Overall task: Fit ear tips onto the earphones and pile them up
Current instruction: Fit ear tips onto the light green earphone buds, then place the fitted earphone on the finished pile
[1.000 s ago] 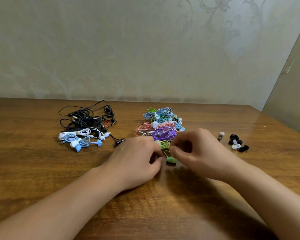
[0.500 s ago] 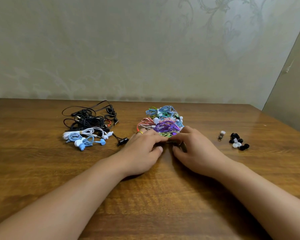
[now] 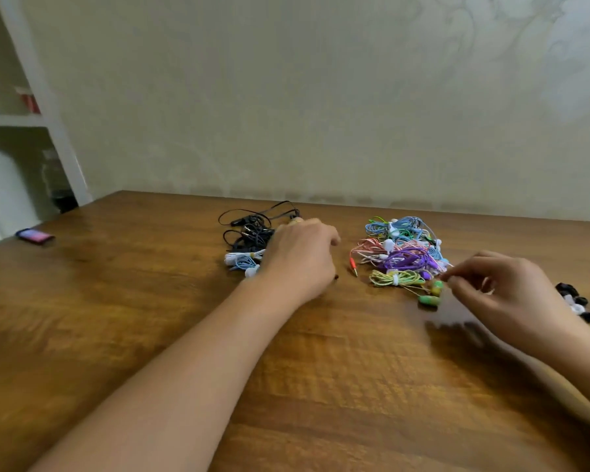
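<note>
Left hand [image 3: 298,258] curled over dark earphones [image 3: 249,233], grip unclear; right hand [image 3: 501,291] pinching cable by coloured pile [image 3: 401,248].

Glossy brown wood-grain table [image 3: 150,335] pushed up against a pale cream wall with faint swirly patterning [image 3: 321,97]. White shelving unit [image 3: 53,131] on the left, holding something red, too blurry to identify.
</note>
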